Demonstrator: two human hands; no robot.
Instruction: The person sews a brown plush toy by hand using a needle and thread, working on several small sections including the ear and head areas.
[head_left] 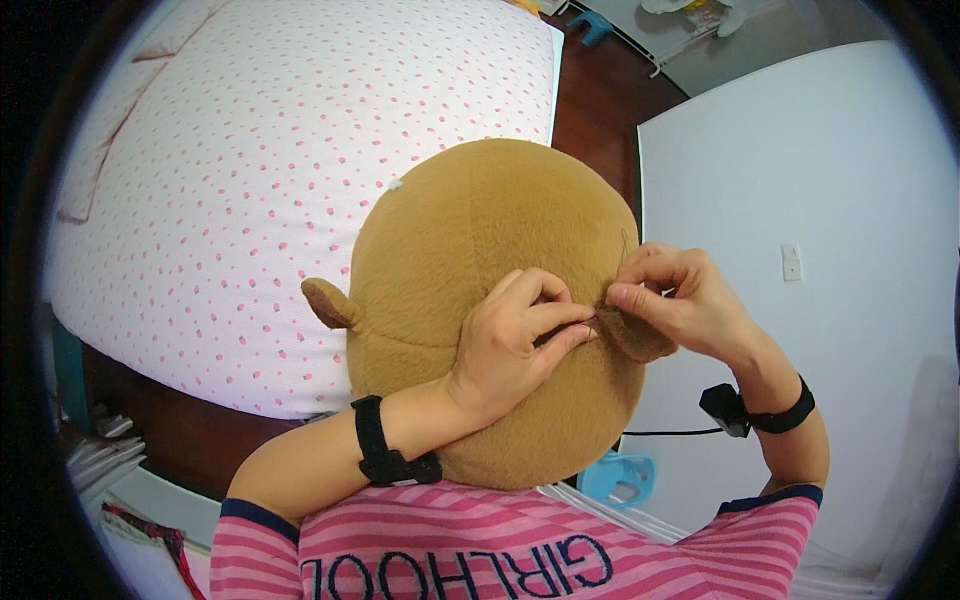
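Observation:
A large, round brown plush toy (500,220) rests against my front, with a short seam down its top. Its small left ear (328,303) sticks out from the side; the darker right ear (638,335) lies between my hands. My left hand (515,335) lies across the plush, thumb and fingertips pinched at the inner edge of that right ear; what they grip is too small to make out. Pinched just above the same ear is my right hand (675,295). A thin dark thread (625,243) loops up from its fingertips.
A bed (230,180) with a strawberry-dotted sheet spreads at the left, beside a dark wooden floor (600,90). A white panel (800,200) stands at the right. A light-blue plastic basin (617,480) sits below the plush, and a blue stool (592,27) farther off.

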